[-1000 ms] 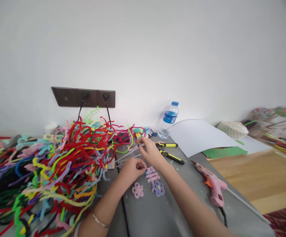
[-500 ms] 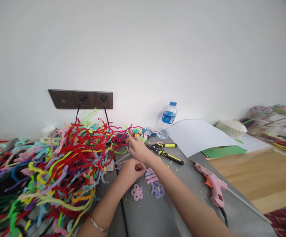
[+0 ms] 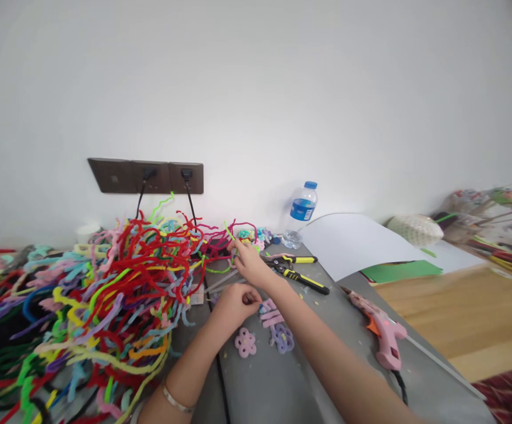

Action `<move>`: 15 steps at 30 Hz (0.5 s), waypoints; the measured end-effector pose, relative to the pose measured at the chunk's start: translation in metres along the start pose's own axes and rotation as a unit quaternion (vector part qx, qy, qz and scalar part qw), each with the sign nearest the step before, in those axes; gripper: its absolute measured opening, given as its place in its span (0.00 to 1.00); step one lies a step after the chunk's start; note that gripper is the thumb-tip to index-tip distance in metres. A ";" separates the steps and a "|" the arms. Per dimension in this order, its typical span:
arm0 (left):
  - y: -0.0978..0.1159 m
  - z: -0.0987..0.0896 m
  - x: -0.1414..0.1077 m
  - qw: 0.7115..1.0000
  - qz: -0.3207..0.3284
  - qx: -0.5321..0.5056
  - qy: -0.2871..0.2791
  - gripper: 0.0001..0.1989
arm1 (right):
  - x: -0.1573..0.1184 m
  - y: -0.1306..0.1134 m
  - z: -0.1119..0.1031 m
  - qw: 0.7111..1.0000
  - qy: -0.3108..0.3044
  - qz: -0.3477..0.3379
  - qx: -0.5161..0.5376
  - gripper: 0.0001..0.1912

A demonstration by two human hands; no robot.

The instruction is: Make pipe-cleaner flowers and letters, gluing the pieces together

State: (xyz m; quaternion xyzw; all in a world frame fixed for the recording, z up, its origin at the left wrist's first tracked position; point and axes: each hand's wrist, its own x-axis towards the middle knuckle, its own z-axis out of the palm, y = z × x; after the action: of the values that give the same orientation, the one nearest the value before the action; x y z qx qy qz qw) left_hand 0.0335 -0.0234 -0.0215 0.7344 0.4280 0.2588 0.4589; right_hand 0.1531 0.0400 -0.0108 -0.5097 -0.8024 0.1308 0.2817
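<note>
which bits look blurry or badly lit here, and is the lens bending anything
Head view: the clutter at far right looks smeared; the wall dims toward the top right corner; the bottle casts a faint shadow; edges look stretched.

Light is bright, soft and even, with its source out of view. The pale wall (image 3: 256, 88) is brightest around its middle and greyer toward the corners. A faint shadow lies left of the bottle (image 3: 303, 209); the grey table (image 3: 273, 383) has a dull sheen. Far-right items look smeared and stretched.
</note>
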 end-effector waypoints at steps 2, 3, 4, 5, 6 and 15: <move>-0.001 0.000 0.000 1.000 0.001 0.000 0.000 0.09 | 0.002 0.000 0.001 1.000 -0.003 0.000 0.001 0.18; -0.001 0.000 0.000 1.000 0.001 0.000 -0.001 0.09 | 0.003 0.000 0.002 1.000 -0.007 -0.001 0.001 0.18; -0.001 0.000 0.000 1.000 0.001 0.000 -0.001 0.09 | 0.003 0.000 0.003 1.000 -0.010 -0.001 0.001 0.18; -0.001 0.000 0.000 1.000 0.001 -0.001 -0.002 0.10 | 0.004 -0.001 0.003 1.000 -0.012 -0.002 0.000 0.17; -0.001 0.000 0.001 1.000 0.001 -0.003 -0.004 0.10 | 0.004 -0.001 0.004 1.000 -0.012 -0.001 -0.001 0.17; 0.000 -0.001 0.000 1.000 0.001 -0.008 -0.003 0.09 | 0.008 -0.002 0.003 1.000 0.004 0.000 0.004 0.17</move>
State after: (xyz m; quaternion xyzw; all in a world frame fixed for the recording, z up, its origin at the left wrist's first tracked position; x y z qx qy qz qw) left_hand 0.0328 -0.0235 -0.0214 0.7318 0.4242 0.2605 0.4655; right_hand 0.1474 0.0460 -0.0096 -0.5092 -0.8009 0.1318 0.2863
